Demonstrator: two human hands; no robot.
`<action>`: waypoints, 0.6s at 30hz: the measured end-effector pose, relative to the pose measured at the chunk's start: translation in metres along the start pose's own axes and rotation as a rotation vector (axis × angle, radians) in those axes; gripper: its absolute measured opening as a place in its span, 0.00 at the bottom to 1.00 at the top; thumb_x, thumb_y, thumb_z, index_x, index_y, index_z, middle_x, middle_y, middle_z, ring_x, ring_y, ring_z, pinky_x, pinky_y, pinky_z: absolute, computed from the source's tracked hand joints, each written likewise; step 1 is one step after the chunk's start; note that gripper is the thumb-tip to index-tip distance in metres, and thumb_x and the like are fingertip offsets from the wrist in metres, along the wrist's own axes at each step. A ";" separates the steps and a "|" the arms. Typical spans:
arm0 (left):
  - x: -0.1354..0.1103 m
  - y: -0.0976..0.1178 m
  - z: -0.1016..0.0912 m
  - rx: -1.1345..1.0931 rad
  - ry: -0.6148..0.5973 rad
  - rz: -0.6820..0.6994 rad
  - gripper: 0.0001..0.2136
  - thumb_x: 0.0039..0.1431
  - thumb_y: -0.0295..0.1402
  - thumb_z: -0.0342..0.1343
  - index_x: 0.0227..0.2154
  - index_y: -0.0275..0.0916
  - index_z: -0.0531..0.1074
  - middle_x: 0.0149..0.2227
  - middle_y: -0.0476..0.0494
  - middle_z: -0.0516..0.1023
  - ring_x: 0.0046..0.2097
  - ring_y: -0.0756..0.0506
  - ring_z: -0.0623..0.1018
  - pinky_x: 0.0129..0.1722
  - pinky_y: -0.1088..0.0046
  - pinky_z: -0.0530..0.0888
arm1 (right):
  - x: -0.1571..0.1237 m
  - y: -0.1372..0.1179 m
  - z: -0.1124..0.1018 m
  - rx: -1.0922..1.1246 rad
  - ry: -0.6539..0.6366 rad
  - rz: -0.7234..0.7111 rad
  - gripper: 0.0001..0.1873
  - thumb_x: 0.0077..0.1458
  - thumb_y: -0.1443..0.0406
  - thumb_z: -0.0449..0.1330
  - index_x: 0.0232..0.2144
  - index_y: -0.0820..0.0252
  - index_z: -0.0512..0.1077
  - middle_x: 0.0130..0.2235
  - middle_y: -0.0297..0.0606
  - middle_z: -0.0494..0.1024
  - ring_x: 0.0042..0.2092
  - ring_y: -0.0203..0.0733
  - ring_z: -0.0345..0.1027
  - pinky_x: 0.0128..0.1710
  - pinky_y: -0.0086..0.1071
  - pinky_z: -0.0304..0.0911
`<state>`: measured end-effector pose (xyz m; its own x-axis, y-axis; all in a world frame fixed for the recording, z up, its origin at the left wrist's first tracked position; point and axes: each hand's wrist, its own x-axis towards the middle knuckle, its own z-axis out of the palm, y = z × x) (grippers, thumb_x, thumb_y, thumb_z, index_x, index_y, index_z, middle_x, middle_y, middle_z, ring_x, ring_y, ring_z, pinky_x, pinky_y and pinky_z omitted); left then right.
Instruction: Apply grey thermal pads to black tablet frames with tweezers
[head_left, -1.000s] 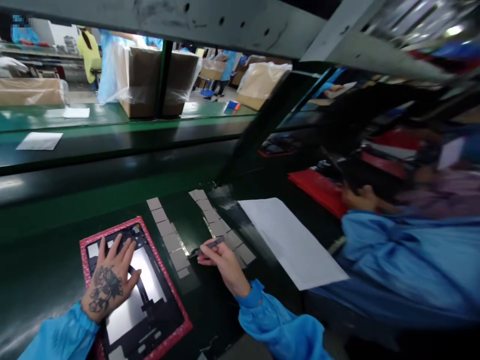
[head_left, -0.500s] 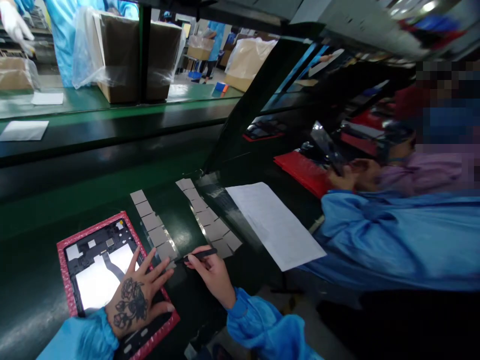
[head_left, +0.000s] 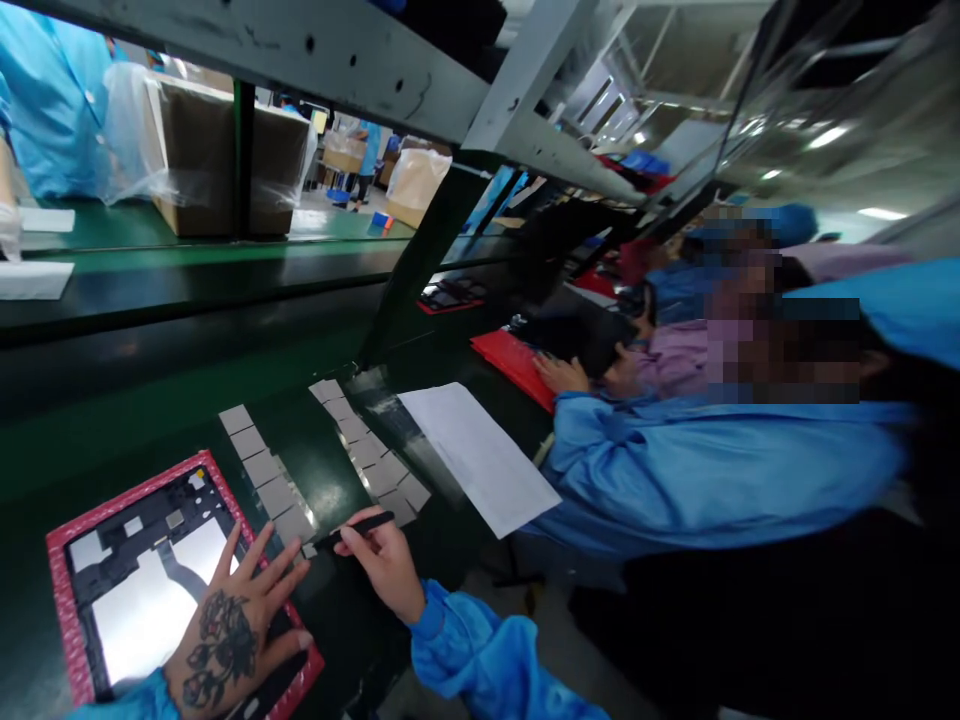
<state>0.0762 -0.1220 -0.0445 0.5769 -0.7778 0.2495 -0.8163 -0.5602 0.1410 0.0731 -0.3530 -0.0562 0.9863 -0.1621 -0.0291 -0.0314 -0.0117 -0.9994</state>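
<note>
My left hand (head_left: 232,625) lies flat with fingers spread on the lower right corner of a red-framed tray (head_left: 56,590) that holds a dark tablet chassis with a shiny metal plate (head_left: 135,610). My right hand (head_left: 382,560) pinches black tweezers (head_left: 352,532) whose tips reach the near end of a strip of grey square pads (head_left: 262,475) stuck on the green table. A second strip of grey pads (head_left: 367,450) runs parallel to the right of it.
A white sheet (head_left: 476,455) lies right of the pads. A person in a blue coat (head_left: 712,470) sits close on my right, hands at a red tray (head_left: 510,360). A raised conveyor (head_left: 187,265) with wrapped cardboard boxes (head_left: 210,150) runs behind, under a grey shelf beam (head_left: 300,50).
The view has swung right and up. My left hand slid to the tray's lower right corner. My right hand with the tweezers came down to the near end of the left pad strip.
</note>
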 end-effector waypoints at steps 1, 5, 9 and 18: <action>0.000 0.001 0.000 -0.012 -0.011 -0.006 0.27 0.63 0.53 0.46 0.61 0.47 0.60 0.62 0.50 0.60 0.64 0.34 0.56 0.63 0.45 0.39 | 0.002 -0.002 -0.002 0.034 0.051 0.006 0.19 0.50 0.51 0.65 0.32 0.60 0.67 0.29 0.36 0.75 0.29 0.42 0.74 0.30 0.34 0.73; 0.002 0.013 -0.005 -0.074 -0.056 -0.036 0.29 0.63 0.53 0.45 0.62 0.45 0.57 0.63 0.46 0.58 0.64 0.33 0.55 0.61 0.41 0.44 | 0.019 -0.012 -0.003 0.151 0.219 0.052 0.24 0.42 0.50 0.69 0.32 0.59 0.66 0.27 0.33 0.75 0.28 0.40 0.73 0.27 0.31 0.73; -0.006 0.020 -0.023 -0.054 -0.021 -0.114 0.29 0.63 0.48 0.50 0.63 0.42 0.54 0.65 0.42 0.52 0.65 0.34 0.52 0.61 0.41 0.47 | 0.040 -0.027 0.020 0.189 0.119 0.093 0.26 0.40 0.50 0.70 0.33 0.60 0.67 0.28 0.35 0.76 0.28 0.38 0.73 0.25 0.28 0.72; -0.094 -0.039 -0.051 0.193 0.277 -0.563 0.16 0.67 0.33 0.43 0.48 0.32 0.72 0.53 0.35 0.71 0.56 0.37 0.68 0.54 0.53 0.69 | 0.053 -0.033 0.135 0.208 -0.304 0.186 0.29 0.37 0.46 0.70 0.32 0.61 0.67 0.26 0.35 0.75 0.29 0.41 0.75 0.26 0.29 0.73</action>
<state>0.0523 -0.0123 -0.0250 0.8643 -0.2631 0.4287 -0.3570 -0.9213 0.1544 0.1480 -0.2278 -0.0275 0.9707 0.1570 -0.1818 -0.2109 0.1953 -0.9578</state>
